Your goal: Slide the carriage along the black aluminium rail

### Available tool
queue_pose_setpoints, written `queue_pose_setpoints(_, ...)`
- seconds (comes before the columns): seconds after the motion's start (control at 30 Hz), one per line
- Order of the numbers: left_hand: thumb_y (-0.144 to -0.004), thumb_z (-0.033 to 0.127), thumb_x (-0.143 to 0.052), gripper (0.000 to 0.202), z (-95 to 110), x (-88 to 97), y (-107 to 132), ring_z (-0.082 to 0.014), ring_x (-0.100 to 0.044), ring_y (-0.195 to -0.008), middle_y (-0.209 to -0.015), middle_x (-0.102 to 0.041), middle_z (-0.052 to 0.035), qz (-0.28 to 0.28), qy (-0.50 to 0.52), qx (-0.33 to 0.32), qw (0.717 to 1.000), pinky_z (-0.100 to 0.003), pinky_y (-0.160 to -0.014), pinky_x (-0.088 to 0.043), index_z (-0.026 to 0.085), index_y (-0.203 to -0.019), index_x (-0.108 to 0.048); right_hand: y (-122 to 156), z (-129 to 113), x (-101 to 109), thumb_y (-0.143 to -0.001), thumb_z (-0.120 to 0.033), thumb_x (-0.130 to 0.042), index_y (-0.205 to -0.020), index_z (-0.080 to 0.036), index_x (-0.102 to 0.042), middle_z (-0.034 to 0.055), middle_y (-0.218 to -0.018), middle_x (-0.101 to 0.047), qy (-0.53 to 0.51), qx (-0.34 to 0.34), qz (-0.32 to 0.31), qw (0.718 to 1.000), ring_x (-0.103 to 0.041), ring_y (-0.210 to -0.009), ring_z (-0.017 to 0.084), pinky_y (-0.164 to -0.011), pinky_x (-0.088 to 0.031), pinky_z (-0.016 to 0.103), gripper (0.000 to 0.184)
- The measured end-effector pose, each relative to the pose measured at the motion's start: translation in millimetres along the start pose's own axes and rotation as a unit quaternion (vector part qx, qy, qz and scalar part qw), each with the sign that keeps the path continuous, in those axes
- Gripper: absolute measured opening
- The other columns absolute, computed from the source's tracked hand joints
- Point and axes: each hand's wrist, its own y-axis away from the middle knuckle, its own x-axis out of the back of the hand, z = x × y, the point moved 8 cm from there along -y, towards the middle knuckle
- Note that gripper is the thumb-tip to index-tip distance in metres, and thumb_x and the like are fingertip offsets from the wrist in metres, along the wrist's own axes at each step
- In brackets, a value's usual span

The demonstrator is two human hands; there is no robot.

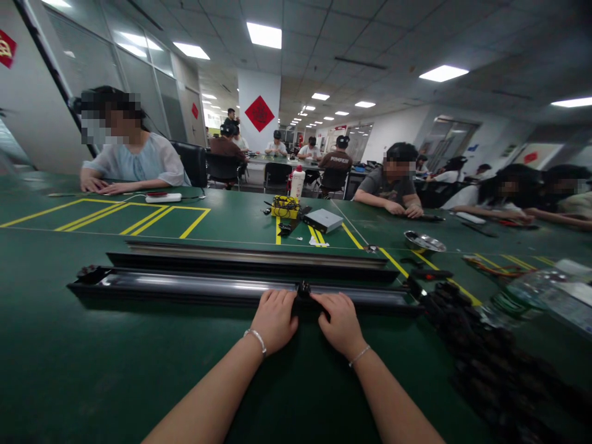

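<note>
A long black and silver rail (185, 285) lies across the green table in front of me. A second long rail (254, 258) lies just behind it. My left hand (274, 319) and my right hand (341, 322) rest side by side on the near rail's front edge, fingers curled over it. Between the two hands sits a small black part (304, 290) on the rail, and both hands' fingertips are at it. Each wrist wears a thin bracelet.
A heap of small black parts (467, 333) lies at the right, with a plastic bag (536, 296) and a metal bowl (424, 241) beyond. A yellow item (285, 206), a grey box (322, 219) and a white bottle (296, 183) stand mid-table. Other people sit around the tables.
</note>
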Motion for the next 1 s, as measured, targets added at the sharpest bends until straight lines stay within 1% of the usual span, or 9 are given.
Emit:
queue_pose_setpoints(0.1,-0.069,0.027,-0.052,0.039,0.3,0.4,0.2,-0.0206,-0.045,-0.102,-0.104,-0.054,-0.0057,-0.003,-0.003,0.000,1.000,-0.038,-0.095,-0.026,0.020,-0.107,-0.044,-2.8,0.6,-1.2,-0.069,-0.012,-0.041,-0.105,-0.028,-0.058,0.0003,-0.099,-0.062,-0.011,0.003,-0.003,1.000,-0.051,-0.092,0.015,-0.092,-0.026,0.035,0.043)
queue_pose_setpoints(0.23,-0.070,0.030,-0.052,0.040,0.2,0.2,-0.6,-0.0205,-0.045,-0.102,-0.103,-0.054,-0.0053,-0.012,-0.006,0.005,1.000,-0.038,-0.097,-0.023,0.021,-0.108,-0.044,-5.5,2.5,-1.8,-0.069,-0.014,-0.043,-0.105,-0.027,-0.059,0.0008,-0.098,-0.063,-0.023,0.004,-0.006,1.000,-0.052,-0.090,0.016,-0.087,-0.029,0.033,0.041)
queue_pose_setpoints(0.4,-0.071,0.030,-0.051,0.036,-1.3,-0.4,-2.5,-0.0193,-0.046,-0.101,-0.102,-0.055,-0.0037,-0.024,-0.001,0.008,1.000,-0.037,-0.098,-0.022,0.022,-0.106,-0.045,-5.2,0.8,0.3,-0.071,-0.013,-0.043,-0.104,-0.026,-0.059,0.0019,-0.097,-0.064,-0.026,0.006,-0.001,1.000,-0.053,-0.089,0.016,-0.086,-0.029,0.033,0.039)
queue_pose_setpoints(0.6,-0.072,0.030,-0.050,0.035,-2.2,0.4,-3.4,-0.0187,-0.046,-0.101,-0.100,-0.055,-0.0032,-0.034,0.006,0.016,0.999,-0.037,-0.096,-0.023,0.023,-0.106,-0.045,-5.2,0.9,1.4,-0.070,-0.014,-0.045,-0.101,-0.025,-0.060,0.0012,-0.099,-0.064,-0.029,0.004,0.009,1.000,-0.053,-0.090,0.016,-0.086,-0.030,0.033,0.036)
queue_pose_setpoints(0.77,-0.072,0.031,-0.050,0.033,-2.0,1.1,-4.0,-0.0190,-0.047,-0.099,-0.100,-0.055,-0.0029,-0.035,0.006,0.014,0.999,-0.037,-0.092,-0.026,0.024,-0.104,-0.046,-5.5,3.5,-1.4,-0.071,-0.015,-0.045,-0.100,-0.025,-0.060,0.0009,-0.098,-0.064,-0.036,0.003,0.007,0.999,-0.053,-0.090,0.016,-0.087,-0.030,0.034,0.035)
queue_pose_setpoints(1.0,-0.072,0.030,-0.050,0.033,-2.5,0.7,-4.9,-0.0187,-0.047,-0.098,-0.100,-0.055,-0.0023,-0.037,0.009,0.017,0.999,-0.037,-0.091,-0.027,0.025,-0.104,-0.047,-5.4,5.2,-2.0,-0.071,-0.015,-0.045,-0.098,-0.025,-0.059,0.0009,-0.098,-0.064,-0.034,0.001,0.010,0.999,-0.053,-0.090,0.016,-0.086,-0.030,0.034,0.032)
